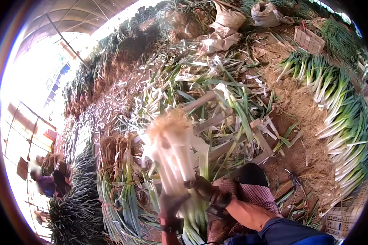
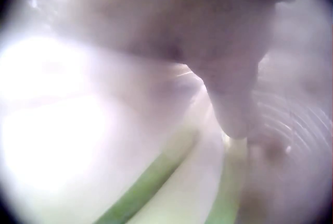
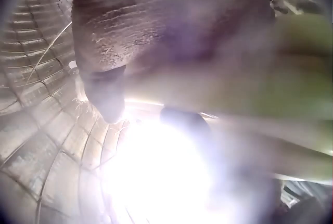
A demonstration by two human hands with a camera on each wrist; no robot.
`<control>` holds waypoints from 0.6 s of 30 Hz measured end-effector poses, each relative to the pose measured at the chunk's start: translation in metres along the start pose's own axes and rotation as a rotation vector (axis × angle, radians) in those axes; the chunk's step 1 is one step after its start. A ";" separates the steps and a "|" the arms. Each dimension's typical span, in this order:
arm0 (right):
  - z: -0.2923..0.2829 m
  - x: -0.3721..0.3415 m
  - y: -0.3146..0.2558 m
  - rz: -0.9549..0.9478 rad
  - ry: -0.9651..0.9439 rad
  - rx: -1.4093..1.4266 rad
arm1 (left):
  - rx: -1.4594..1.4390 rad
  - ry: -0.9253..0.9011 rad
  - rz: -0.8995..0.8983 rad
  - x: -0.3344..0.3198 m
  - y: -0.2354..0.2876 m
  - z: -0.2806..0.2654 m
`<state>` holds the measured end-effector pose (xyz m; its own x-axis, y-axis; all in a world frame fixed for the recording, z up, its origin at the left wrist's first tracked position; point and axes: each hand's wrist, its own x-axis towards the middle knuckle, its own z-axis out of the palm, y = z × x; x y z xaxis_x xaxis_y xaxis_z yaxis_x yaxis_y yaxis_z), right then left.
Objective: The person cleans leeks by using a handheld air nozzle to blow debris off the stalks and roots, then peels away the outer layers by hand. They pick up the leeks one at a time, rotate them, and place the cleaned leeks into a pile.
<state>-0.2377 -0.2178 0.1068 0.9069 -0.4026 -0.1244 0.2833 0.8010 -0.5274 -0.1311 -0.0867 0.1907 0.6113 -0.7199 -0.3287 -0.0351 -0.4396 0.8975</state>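
Observation:
A bunch of thick green onions (image 1: 171, 157), roots up and green leaves down, is held upright in front of the person. Its pale root tuft (image 1: 171, 122) is blurred in the head view. The gloved left hand (image 1: 171, 204) grips the bunch low on its left side, thumb pointing across the stalks. On the other side, the gloved right hand (image 1: 202, 188) holds it, fingertips against the white stalks. Glare washes out much of both wrist views; green-and-white stalks (image 2: 151, 182) run below the left hand, and the right glove (image 3: 156, 26) lies over pale green stalks (image 3: 291, 78).
Loose leaves and trimmings (image 1: 192, 77) litter the ground around a wooden frame (image 1: 212, 122). Trimmed onions (image 1: 335, 139) lie in a long row at the right, near a plastic crate (image 1: 341, 220). A tied bundle (image 1: 129, 196) stands at the left, with another person (image 1: 49, 183) farther off.

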 end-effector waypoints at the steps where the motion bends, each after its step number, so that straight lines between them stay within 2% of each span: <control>1: 0.013 -0.010 -0.005 -0.010 -0.006 0.000 | 0.035 -0.011 0.010 -0.013 0.015 -0.001; 3: 0.036 -0.024 -0.013 -0.037 -0.165 0.105 | 0.010 0.054 0.192 -0.039 0.031 0.001; 4: 0.049 -0.032 -0.018 -0.090 -0.216 0.113 | 0.114 0.124 0.212 -0.052 0.040 0.000; 5: 0.062 -0.041 -0.023 -0.098 -0.223 0.113 | 0.180 0.143 0.220 -0.069 0.063 0.002; 7: 0.083 -0.062 -0.033 -0.018 -0.293 0.150 | 0.236 0.218 0.269 -0.098 0.074 -0.006; 9: 0.106 -0.091 -0.047 -0.012 -0.309 0.110 | 0.275 0.233 0.380 -0.126 0.093 -0.004; 10: 0.114 -0.099 -0.050 0.005 -0.314 0.076 | 0.129 0.218 0.386 -0.138 0.098 0.004; 11: 0.113 -0.096 -0.035 -0.004 -0.313 0.078 | 0.134 0.211 0.390 -0.142 0.098 0.003; 13: 0.104 -0.083 0.003 -0.048 -0.352 0.026 | 0.505 0.165 0.525 -0.144 0.093 -0.009; 15: 0.108 -0.107 -0.013 -0.049 -0.341 0.050 | 0.443 0.146 0.508 -0.141 0.075 -0.010; 17: 0.111 -0.110 -0.020 -0.040 -0.338 -0.010 | 0.563 -0.034 0.531 -0.135 0.065 -0.006; 18: 0.113 -0.110 -0.023 -0.039 -0.338 -0.042 | 0.665 0.024 0.470 -0.132 0.058 -0.003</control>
<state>-0.3085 -0.1417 0.2275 0.9498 -0.2570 0.1787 0.3129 0.7663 -0.5611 -0.2117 -0.0159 0.2865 0.4322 -0.9003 0.0519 -0.7500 -0.3269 0.5751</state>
